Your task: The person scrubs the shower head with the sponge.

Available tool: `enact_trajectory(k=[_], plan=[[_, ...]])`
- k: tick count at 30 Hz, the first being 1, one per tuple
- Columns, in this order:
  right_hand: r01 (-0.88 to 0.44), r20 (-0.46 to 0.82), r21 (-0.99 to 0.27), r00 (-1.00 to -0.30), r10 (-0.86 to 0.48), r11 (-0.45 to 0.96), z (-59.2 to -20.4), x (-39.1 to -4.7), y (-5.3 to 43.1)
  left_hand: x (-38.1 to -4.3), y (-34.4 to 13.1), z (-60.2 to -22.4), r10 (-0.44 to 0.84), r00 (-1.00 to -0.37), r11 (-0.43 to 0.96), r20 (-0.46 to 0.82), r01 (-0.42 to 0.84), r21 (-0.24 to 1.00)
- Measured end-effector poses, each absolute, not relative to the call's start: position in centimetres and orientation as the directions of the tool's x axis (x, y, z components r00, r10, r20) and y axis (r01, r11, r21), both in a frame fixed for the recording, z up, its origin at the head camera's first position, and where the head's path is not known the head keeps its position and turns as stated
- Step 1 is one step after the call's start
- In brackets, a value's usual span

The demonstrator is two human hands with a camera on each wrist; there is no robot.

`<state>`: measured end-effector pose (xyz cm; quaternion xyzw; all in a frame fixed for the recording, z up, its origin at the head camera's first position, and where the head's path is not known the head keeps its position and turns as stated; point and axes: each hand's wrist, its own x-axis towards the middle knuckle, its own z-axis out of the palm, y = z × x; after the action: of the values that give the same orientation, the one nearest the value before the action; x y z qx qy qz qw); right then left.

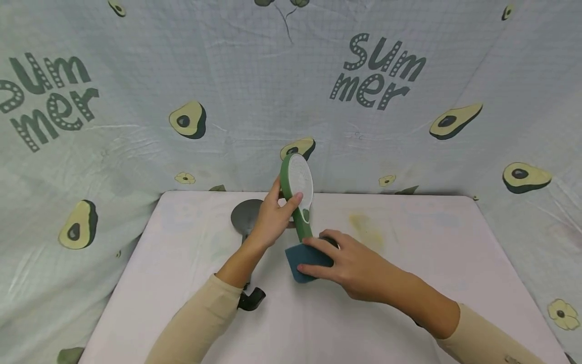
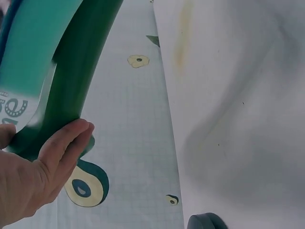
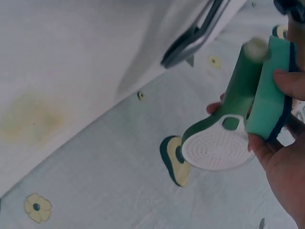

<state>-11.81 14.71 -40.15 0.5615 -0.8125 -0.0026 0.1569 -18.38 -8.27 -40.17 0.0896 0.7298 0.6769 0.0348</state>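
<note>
My left hand [image 1: 272, 218] grips a green shower head [image 1: 302, 174] with a white, dotted face around its head end, thumb on the face's edge. The shower head is raised over the table, its handle pointing down toward my right hand [image 1: 359, 270]. That hand pinches a blue-green sponge [image 3: 267, 90] with a dark scouring side. In the right wrist view, the sponge lies along the shower head's green handle [image 3: 241, 76]. The left wrist view shows my left fingers [image 2: 64, 143] curled against the green body [image 2: 78, 71].
On the table [image 1: 400, 283], a dark grey, round-headed object [image 1: 245, 215] with a long stem lies partly hidden behind my left forearm. A black bent end piece [image 1: 252, 299] shows nearer the front. An avocado-print cloth [image 1: 254, 101] hangs behind the table.
</note>
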Motion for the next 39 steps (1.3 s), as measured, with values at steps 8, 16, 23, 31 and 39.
enact_trajectory(k=[8, 16, 23, 31, 39], plan=[[-0.881, 0.333, -0.174, -0.474, -0.815, 0.440, -41.5, -11.0, 16.4, -18.2, -8.7, -40.6, 0.123, -0.988, -0.020, 0.097, 0.095, 0.995], [-0.651, 0.372, -0.590, -0.744, -0.555, 0.478, -42.1, -13.3, 15.1, -17.4, -7.7, -40.7, 0.050, -0.993, -0.253, 0.105, 0.090, 0.963], [-0.603, 0.469, -0.695, -0.793, -0.389, 0.392, -41.3, -15.0, 14.2, -16.6, -6.3, -41.4, 0.104, -0.975, -0.500, 0.197, 0.120, 0.858], [-0.507, 0.282, -0.816, -0.768, -0.575, 0.277, -41.2, -13.2, 16.8, -17.0, -6.4, -41.3, -0.044, -0.973, -0.535, 0.225, 0.213, 0.818], [-0.446, 0.282, -0.884, -0.747, -0.603, 0.139, -42.6, -11.7, 17.7, -16.8, -6.3, -40.9, -0.089, -0.963, -0.524, 0.254, 0.262, 0.810]])
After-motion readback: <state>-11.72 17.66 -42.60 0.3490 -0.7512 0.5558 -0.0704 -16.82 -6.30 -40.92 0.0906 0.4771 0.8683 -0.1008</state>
